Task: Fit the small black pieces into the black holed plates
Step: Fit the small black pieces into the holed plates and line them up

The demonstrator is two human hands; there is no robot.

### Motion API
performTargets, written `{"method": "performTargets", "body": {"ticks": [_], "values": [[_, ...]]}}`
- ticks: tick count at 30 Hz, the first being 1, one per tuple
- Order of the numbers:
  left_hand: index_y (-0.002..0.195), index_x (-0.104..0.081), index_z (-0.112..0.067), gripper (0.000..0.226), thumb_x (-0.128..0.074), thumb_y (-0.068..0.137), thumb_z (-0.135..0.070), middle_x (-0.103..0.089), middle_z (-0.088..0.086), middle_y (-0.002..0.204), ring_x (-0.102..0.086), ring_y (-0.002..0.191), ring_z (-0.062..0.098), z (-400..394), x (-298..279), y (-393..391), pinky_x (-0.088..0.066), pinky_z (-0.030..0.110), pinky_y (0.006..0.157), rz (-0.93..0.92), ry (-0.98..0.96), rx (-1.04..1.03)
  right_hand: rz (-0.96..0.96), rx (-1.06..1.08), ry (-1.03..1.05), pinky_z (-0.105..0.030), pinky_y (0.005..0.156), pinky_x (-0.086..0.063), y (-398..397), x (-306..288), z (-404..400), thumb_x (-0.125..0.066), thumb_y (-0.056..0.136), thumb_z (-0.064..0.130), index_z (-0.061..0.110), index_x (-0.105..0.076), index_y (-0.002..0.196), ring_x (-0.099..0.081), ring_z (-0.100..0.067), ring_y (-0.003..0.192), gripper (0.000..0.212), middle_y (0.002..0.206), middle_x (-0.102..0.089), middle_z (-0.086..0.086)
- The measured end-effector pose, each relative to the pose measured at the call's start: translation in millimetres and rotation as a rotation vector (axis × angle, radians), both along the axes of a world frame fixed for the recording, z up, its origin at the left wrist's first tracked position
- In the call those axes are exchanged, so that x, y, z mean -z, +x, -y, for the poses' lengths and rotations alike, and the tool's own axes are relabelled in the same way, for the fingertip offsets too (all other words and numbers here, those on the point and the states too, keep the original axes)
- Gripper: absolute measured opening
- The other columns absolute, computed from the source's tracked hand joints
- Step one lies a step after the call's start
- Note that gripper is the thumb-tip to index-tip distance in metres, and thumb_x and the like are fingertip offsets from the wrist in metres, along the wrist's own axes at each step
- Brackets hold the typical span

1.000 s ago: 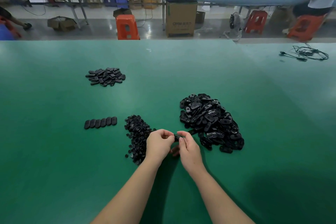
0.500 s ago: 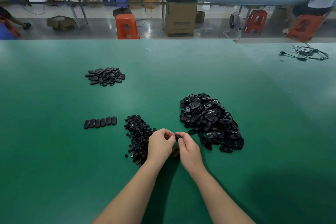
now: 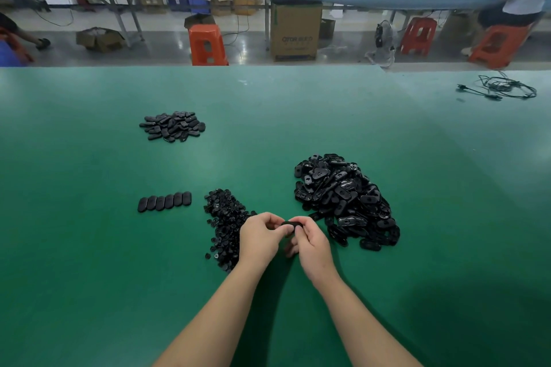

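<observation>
Both hands meet near centre: left hand (image 3: 260,238) and right hand (image 3: 310,243) pinch one black holed plate (image 3: 292,224) between fingertips, now lifted slightly higher than a second ago; insert likely being pressed in. Small-piece pile (image 3: 224,222) left, plate pile (image 3: 346,198) right, finished row (image 3: 164,201) further left.

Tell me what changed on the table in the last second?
Very little. Both hands, left and right, keep pinching one black plate between them, fingers shifting slightly. The plate pile, small pieces, row and far pile stayed put.
</observation>
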State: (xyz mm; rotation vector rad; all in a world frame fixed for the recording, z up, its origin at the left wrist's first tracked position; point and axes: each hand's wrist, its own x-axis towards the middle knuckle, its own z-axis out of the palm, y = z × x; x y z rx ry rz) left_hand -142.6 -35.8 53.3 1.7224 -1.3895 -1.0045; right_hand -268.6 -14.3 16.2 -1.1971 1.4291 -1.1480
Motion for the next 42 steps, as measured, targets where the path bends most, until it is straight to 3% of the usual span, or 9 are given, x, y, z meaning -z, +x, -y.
{"method": "performTargets", "body": {"ticks": [7, 11, 19, 25, 31, 36, 38, 40, 42], "values": [[0.081, -0.075, -0.023, 0.004, -0.078, 0.083, -0.023, -0.072, -0.009, 0.071, -0.057, 0.051, -0.003, 0.5, -1.8, 0.3, -0.04, 0.011, 0.051, -0.026, 0.018, 0.04, -0.056, 0.019, -0.007, -0.033, 0.055, -0.052, 0.4, -1.5, -0.8, -0.048, 0.105, 0.01, 0.026, -0.06, 0.099, -0.059, -0.017, 0.053, 0.021, 0.076, -0.067, 0.0], [0.087, -0.076, -0.023, 0.002, -0.075, 0.085, -0.023, -0.073, -0.008, 0.076, -0.06, 0.057, 0.003, -1.0, -0.7, 2.3, -0.046, 0.02, 0.059, -0.028, 0.035, 0.054, -0.074, 0.006, -0.006, -0.033, 0.054, -0.052, 1.1, -1.5, -0.3, -0.046, 0.105, 0.009, 0.024, -0.061, 0.1, -0.057, -0.017, 0.051, 0.021, 0.073, -0.064, 0.0], [0.079, -0.074, -0.021, 0.005, -0.074, 0.084, -0.023, -0.072, -0.005, 0.072, -0.057, 0.056, 0.008, -0.7, -0.4, 1.1, -0.047, 0.023, 0.058, 0.02, 0.024, 0.066, -0.032, 0.018, -0.007, -0.03, 0.052, -0.05, 1.3, -1.6, -0.9, -0.047, 0.104, 0.005, 0.019, -0.064, 0.101, -0.055, -0.016, 0.05, 0.022, 0.067, -0.063, -0.001], [0.077, -0.071, -0.021, 0.006, -0.073, 0.082, -0.022, -0.071, -0.003, 0.07, -0.057, 0.053, 0.009, -4.9, -0.6, -4.6, -0.049, 0.024, 0.056, -0.001, 0.006, 0.049, 0.045, 0.045, -0.019, -0.029, 0.048, -0.048, -0.3, 0.3, 0.1, -0.053, 0.103, 0.007, 0.014, -0.067, 0.101, -0.053, -0.018, 0.05, 0.016, 0.074, -0.069, -0.001], [0.079, -0.072, -0.022, 0.007, -0.071, 0.086, -0.022, -0.072, -0.003, 0.072, -0.068, 0.065, 0.017, -4.7, -0.6, -3.4, -0.056, 0.033, 0.066, -0.007, -0.026, 0.105, 0.059, 0.055, -0.033, -0.03, 0.047, -0.048, -1.1, 3.3, 1.2, -0.054, 0.103, 0.009, 0.016, -0.065, 0.098, -0.052, -0.017, 0.051, 0.014, 0.077, -0.069, -0.005], [0.082, -0.069, -0.029, 0.013, -0.064, 0.09, -0.02, -0.07, -0.009, 0.073, -0.064, 0.065, 0.008, -5.1, 2.8, -2.6, -0.051, 0.024, 0.064, 0.054, -0.068, 0.155, 0.059, 0.073, -0.022, -0.03, 0.047, -0.047, -2.3, 3.2, 2.2, -0.054, 0.103, 0.01, 0.017, -0.064, 0.098, -0.052, -0.019, 0.052, 0.013, 0.081, -0.069, -0.012], [0.088, -0.069, -0.03, 0.011, -0.066, 0.088, -0.02, -0.068, -0.012, 0.076, -0.06, 0.067, -0.001, -6.0, 4.9, -3.5, -0.046, 0.017, 0.064, 0.103, -0.109, 0.177, 0.054, 0.074, -0.02, -0.03, 0.047, -0.046, -2.0, 3.2, 1.9, -0.054, 0.103, 0.01, 0.017, -0.064, 0.098, -0.053, -0.017, 0.052, 0.013, 0.079, -0.069, -0.008], [0.106, -0.067, -0.029, 0.018, -0.067, 0.089, -0.021, -0.064, -0.015, 0.083, -0.056, 0.07, -0.002, -7.7, 5.8, -1.8, -0.044, 0.013, 0.067, 0.191, -0.189, 0.217, 0.044, 0.07, -0.014, -0.031, 0.047, -0.045, -0.9, 3.3, 1.8, -0.053, 0.104, 0.011, 0.018, -0.063, 0.098, -0.052, -0.016, 0.052, 0.013, 0.074, -0.067, -0.002], [0.119, -0.065, -0.025, 0.026, -0.064, 0.093, -0.023, -0.062, -0.013, 0.093, -0.055, 0.077, 0.001, -6.7, 7.4, 2.6, -0.049, 0.02, 0.076, 0.313, -0.294, 0.281, 0.043, 0.057, -0.005, -0.033, 0.047, -0.044, -0.5, 2.7, 1.7, -0.05, 0.105, 0.013, 0.017, -0.061, 0.099, -0.051, -0.018, 0.051, 0.014, 0.067, -0.063, 0.003]]}}
